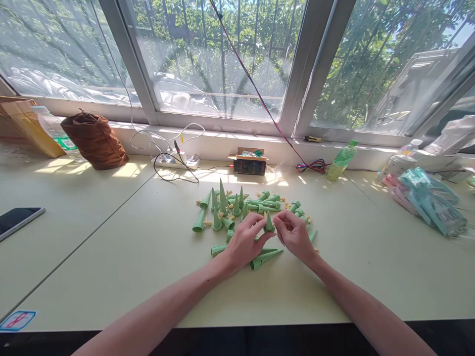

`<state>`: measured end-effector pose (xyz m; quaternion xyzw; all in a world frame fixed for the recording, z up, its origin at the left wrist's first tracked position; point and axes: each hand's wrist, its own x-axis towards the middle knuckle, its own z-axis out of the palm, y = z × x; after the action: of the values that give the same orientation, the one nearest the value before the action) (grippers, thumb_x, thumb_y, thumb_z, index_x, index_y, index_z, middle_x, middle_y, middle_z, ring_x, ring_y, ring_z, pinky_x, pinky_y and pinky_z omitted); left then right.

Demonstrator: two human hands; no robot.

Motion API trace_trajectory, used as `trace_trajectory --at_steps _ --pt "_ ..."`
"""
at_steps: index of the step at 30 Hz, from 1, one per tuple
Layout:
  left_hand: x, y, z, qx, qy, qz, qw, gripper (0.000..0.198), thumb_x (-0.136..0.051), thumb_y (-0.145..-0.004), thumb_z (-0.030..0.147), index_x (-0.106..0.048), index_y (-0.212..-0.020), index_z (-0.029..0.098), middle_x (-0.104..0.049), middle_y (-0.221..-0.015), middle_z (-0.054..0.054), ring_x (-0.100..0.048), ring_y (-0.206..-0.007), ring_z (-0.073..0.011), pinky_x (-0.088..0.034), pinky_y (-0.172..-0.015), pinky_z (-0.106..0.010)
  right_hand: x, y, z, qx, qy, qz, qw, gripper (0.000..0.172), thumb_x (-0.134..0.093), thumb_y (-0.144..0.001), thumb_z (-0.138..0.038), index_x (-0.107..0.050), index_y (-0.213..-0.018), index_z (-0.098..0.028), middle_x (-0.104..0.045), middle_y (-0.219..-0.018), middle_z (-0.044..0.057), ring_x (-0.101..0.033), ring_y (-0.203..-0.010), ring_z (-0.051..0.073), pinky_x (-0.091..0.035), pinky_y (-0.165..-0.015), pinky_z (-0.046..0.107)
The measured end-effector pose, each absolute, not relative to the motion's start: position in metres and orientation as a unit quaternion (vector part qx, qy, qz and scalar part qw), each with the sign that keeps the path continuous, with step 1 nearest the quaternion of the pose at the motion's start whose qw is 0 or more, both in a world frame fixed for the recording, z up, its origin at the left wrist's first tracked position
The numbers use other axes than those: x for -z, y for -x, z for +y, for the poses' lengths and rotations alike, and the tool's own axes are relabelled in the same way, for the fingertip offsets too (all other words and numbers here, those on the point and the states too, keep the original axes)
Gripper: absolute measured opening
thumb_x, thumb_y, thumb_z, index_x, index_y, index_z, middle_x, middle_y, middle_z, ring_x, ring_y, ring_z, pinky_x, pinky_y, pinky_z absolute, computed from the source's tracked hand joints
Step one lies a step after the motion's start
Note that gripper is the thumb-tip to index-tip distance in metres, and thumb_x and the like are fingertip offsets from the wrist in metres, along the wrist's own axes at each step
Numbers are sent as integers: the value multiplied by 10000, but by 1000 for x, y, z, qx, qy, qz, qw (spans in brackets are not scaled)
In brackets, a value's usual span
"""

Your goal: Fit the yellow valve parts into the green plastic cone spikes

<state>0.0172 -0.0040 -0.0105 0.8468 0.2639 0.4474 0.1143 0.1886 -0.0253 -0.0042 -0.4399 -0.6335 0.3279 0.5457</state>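
A heap of green plastic cones with small tan pieces among them lies on the pale table in front of me. My left hand pinches one upright green cone by its base. My right hand is closed in a pinch right beside that cone, its fingertips at the cone's side; what it holds is too small to make out. Two more cones lie flat just under my hands.
At the back stand a brown bag, a power strip with cables, a small dark box and a green bottle. A phone lies at the left. Plastic-wrapped packs sit at the right.
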Motion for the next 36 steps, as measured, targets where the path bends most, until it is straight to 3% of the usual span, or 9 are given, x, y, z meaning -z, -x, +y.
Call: trace_trajectory --at_steps 8,13,17,23,26,31,36 --pt "11 -13 -1 -423 -874 237 34 247 -507 -967 218 -569 -1206 204 -635 -1004 -89 -546 -870 -198 -495 -755 -333 5 -188 -25 -329 458 -631 533 286 -591 -931 -411 -552 -750 -193 -445 -541 -51 -396 -451 90 -324 -414 221" --pt "8 -13 -3 -415 -877 240 -25 292 -450 -966 158 -562 -1233 195 -645 -1029 -95 -551 -883 -211 -483 -768 -358 7 -187 -25 -345 464 -623 527 300 -586 -929 -437 -558 -757 -193 -442 -515 -58 -384 -423 89 -314 -393 222" --pt "9 -15 -4 -418 -863 285 -2 301 -464 -949 140 -582 -1213 224 -644 -1056 -82 -572 -948 -219 -477 -829 -380 8 -185 -25 -331 467 -622 534 306 -569 -937 -465 -573 -796 -193 -454 -527 -56 -400 -413 91 -337 -389 222" --pt "10 -20 -5 -440 -830 339 49 342 -534 -957 273 -510 -1289 191 -648 -1102 -95 -583 -1033 -239 -468 -905 -397 7 -189 -22 -299 474 -594 577 289 -559 -945 -459 -539 -806 -207 -442 -538 -60 -425 -422 96 -364 -398 219" --pt "7 -20 -7 -433 -826 353 72 215 -453 -996 289 -585 -1123 177 -666 -1029 -85 -583 -984 -227 -450 -880 -387 8 -191 -22 -292 472 -579 597 274 -549 -950 -458 -522 -821 -217 -436 -542 -65 -410 -411 95 -351 -383 218" --pt "2 -20 -9 -393 -845 345 108 382 -328 -1032 288 -577 -766 173 -643 -824 -58 -537 -838 -196 -404 -810 -364 9 -190 -24 -279 452 -609 589 267 -538 -959 -442 -517 -812 -220 -439 -563 -59 -422 -430 95 -382 -407 224" --pt "2 -20 -10 -384 -844 346 145 404 -355 -1029 355 -497 -695 179 -600 -778 -48 -502 -794 -187 -404 -754 -337 8 -189 -25 -278 428 -643 571 257 -532 -968 -416 -523 -805 -217 -420 -574 -64 -415 -436 87 -407 -427 226"
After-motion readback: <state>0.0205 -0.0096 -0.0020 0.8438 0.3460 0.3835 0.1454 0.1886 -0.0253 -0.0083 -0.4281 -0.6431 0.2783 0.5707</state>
